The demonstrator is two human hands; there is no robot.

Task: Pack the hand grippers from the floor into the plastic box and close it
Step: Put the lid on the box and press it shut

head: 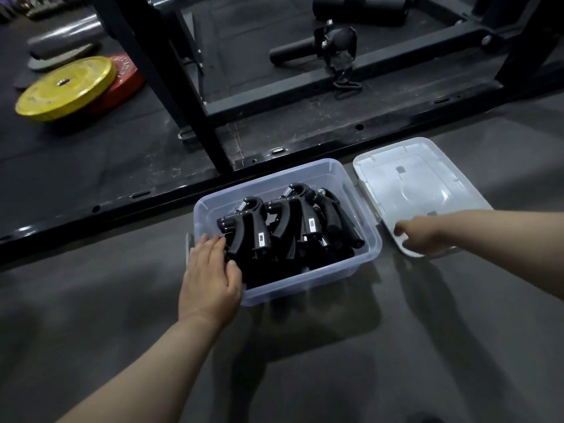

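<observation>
A clear plastic box stands on the grey floor, holding several black hand grippers packed side by side. My left hand rests on the box's near left corner, its straight fingers touching the leftmost gripper. The box's clear lid lies flat on the floor just right of the box. My right hand is at the lid's near edge and pinches it, fingers curled over the rim.
A black steel rack frame runs along the floor right behind the box. Yellow and red weight plates lie at the far left. A black roller pad and bar attachment sit behind the frame.
</observation>
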